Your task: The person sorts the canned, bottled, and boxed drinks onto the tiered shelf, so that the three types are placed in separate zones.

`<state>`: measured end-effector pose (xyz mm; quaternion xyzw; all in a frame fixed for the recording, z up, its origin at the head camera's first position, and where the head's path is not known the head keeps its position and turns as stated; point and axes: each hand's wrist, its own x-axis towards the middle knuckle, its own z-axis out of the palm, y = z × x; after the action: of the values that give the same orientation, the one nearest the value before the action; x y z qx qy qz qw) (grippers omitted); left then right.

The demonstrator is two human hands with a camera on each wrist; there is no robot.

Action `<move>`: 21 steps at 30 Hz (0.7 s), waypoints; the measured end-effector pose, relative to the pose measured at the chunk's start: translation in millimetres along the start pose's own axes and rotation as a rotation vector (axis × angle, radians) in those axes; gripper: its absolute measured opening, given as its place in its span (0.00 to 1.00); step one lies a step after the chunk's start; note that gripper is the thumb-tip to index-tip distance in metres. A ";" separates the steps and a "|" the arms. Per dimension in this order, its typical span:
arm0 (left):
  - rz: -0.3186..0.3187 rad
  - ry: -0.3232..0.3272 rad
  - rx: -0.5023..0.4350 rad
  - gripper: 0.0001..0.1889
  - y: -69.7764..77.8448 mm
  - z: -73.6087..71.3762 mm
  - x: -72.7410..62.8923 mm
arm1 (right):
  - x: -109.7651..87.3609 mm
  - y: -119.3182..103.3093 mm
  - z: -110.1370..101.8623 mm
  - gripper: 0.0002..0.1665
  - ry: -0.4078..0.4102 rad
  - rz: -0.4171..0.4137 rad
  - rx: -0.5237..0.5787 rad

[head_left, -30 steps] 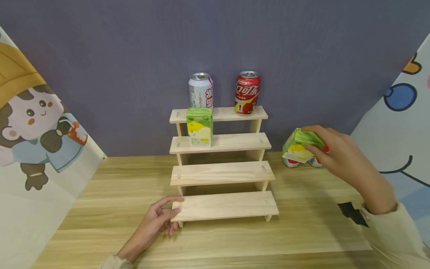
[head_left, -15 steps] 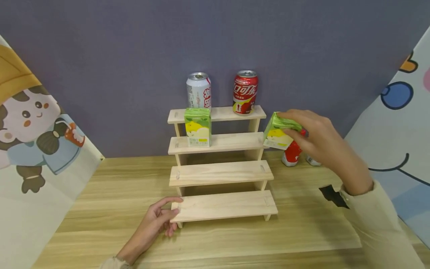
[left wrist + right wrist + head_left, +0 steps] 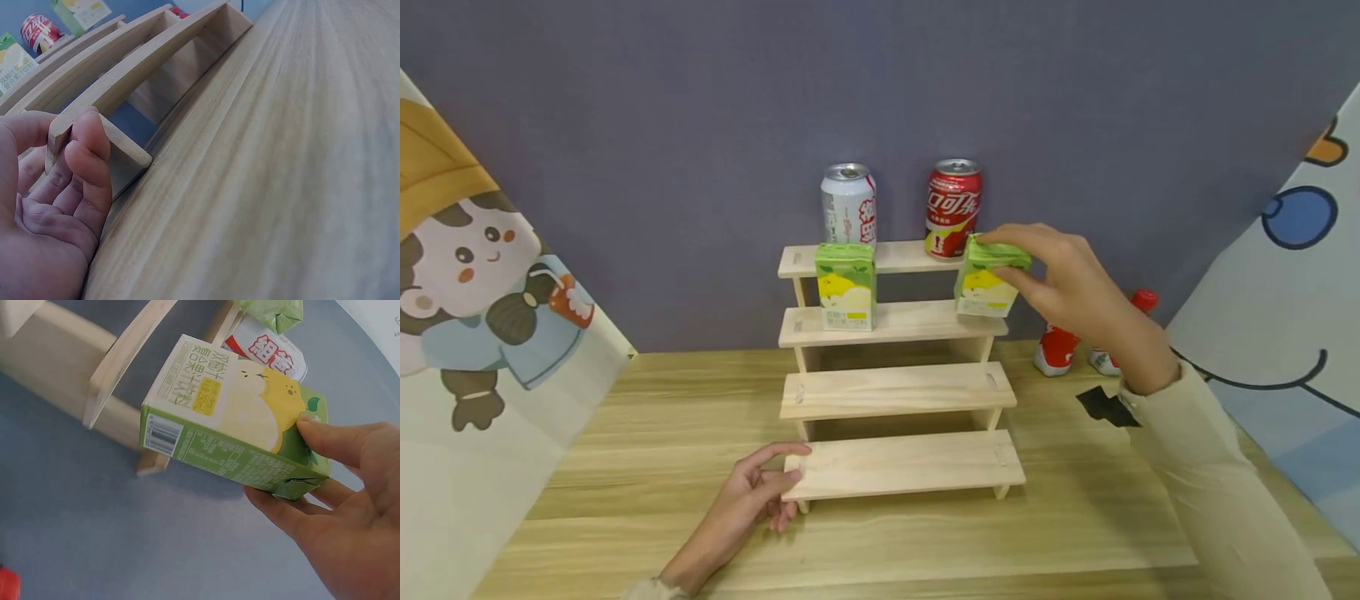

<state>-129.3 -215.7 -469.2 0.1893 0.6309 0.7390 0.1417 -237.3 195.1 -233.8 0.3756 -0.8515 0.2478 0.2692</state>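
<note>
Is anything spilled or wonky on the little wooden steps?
Nothing looks spilled. The white can, red can and standing carton are upright. The held carton tilts, probably just because the right hand grips it.

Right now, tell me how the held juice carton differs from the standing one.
The held carton is gripped by the right hand; the standing carton has no hand on it. The held carton leans a little, while the standing carton is upright. The held carton is by the right end of the second-highest step, the standing carton nearer the left. Both share a green, yellow and white design.
</note>
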 end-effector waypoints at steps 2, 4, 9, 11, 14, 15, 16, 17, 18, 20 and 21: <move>0.009 -0.004 -0.009 0.21 -0.9 0.6 1.3 | 5.5 1.3 2.7 0.26 -0.017 0.011 0.020; 0.018 -0.007 -0.015 0.21 -1.8 1.1 2.6 | 11.0 3.1 6.0 0.25 -0.031 0.018 0.040; 0.031 -0.017 -0.021 0.21 -3.3 1.5 4.7 | 20.9 7.4 15.0 0.23 -0.063 0.040 0.081; 0.029 -0.016 -0.022 0.21 -3.2 1.2 4.2 | 23.8 9.3 19.6 0.22 -0.093 0.070 0.107; 0.022 -0.010 -0.023 0.21 -2.6 0.7 2.7 | 27.3 12.9 27.4 0.22 -0.136 0.107 0.156; 0.019 -0.007 -0.022 0.21 -2.4 0.6 2.2 | 27.9 14.3 29.9 0.22 -0.147 0.115 0.169; 0.016 -0.005 -0.020 0.21 -2.2 0.5 1.9 | 28.3 15.3 32.4 0.22 -0.154 0.121 0.182; 0.013 -0.003 -0.018 0.21 -2.0 0.5 1.6 | 28.4 16.3 34.6 0.23 -0.155 0.123 0.194; 0.011 -0.001 -0.017 0.21 -1.9 0.4 1.4 | 28.1 17.2 36.7 0.23 -0.152 0.125 0.201; 0.009 0.001 -0.014 0.21 -1.9 0.3 1.2 | 26.5 18.4 40.0 0.23 -0.145 0.131 0.213; 0.009 0.001 -0.014 0.21 -1.9 0.1 1.1 | 25.5 18.5 41.5 0.23 -0.137 0.132 0.218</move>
<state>-130.3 -214.7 -471.0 0.1907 0.6250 0.7440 0.1394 -277.5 167.3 -251.8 0.3619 -0.8587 0.3298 0.1512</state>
